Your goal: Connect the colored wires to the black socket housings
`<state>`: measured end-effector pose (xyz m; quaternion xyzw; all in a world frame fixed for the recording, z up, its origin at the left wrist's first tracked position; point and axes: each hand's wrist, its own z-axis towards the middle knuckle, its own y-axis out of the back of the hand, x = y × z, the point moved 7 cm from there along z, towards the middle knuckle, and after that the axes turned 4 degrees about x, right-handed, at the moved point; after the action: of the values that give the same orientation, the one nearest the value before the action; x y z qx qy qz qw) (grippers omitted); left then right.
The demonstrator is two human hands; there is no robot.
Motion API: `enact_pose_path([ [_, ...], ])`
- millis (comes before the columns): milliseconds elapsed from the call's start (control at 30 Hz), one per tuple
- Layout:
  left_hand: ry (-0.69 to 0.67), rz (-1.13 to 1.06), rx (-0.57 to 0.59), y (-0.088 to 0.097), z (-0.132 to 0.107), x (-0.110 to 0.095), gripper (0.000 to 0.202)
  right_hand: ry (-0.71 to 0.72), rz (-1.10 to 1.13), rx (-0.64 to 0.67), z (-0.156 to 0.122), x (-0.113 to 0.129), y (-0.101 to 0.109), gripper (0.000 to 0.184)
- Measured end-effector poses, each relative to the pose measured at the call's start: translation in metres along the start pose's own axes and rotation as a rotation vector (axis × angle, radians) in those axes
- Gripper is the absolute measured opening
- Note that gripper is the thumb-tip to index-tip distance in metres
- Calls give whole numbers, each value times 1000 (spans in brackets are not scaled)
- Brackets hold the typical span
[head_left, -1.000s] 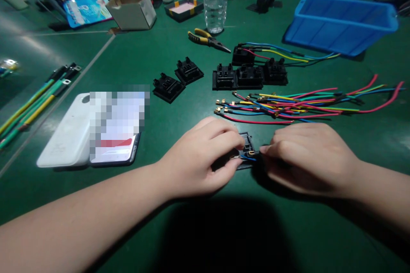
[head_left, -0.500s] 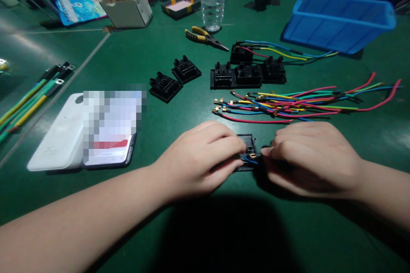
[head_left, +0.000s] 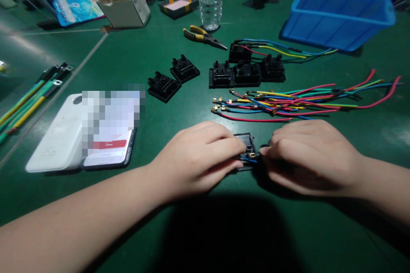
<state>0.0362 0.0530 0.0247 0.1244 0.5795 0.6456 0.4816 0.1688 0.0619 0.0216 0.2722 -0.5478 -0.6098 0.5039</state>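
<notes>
On a glossy green tabletop [head_left: 185,106], a bare left hand [head_left: 205,158] grips a flat black plastic housing [head_left: 247,138] lying on the surface, thumb and fingers closed about its left side. Just beside the housing's right edge, a bare right hand [head_left: 310,160] curls inward; shadow leaves it unclear whether its fingertips pinch anything. A small brass-coloured terminal [head_left: 252,155] and a thin blue wire [head_left: 250,160] show over the housing, while beyond lies a loose bundle of multicoloured insulated wires [head_left: 288,105] with brass-coloured ends
</notes>
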Motion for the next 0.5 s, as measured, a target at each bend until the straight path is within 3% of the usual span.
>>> enact_pose_path([
  [500,1,25,-10,1,-1,-2,14,35,19,3,1,2,2,20],
])
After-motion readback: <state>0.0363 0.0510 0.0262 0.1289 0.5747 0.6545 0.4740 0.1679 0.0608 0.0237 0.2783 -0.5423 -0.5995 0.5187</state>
